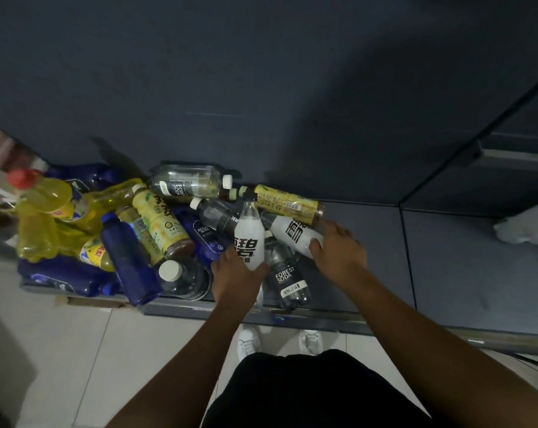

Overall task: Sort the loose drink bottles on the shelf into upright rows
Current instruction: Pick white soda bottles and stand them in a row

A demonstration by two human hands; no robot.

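Hands | left hand [237, 274] grips upright white bottle [249, 239] | right hand [338, 253] holds lying white bottle [294, 236], black lettering

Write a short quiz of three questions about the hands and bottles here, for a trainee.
1. True or false: the left hand holds nothing.
2. The right hand grips: A a milk carton; B a lying white bottle; C a glass jar.
3. Fill in: the clear bottle between the hands reads "FOREST ____".
Key: 1 false, it grips a black-capped white bottle; 2 B; 3 SODA.
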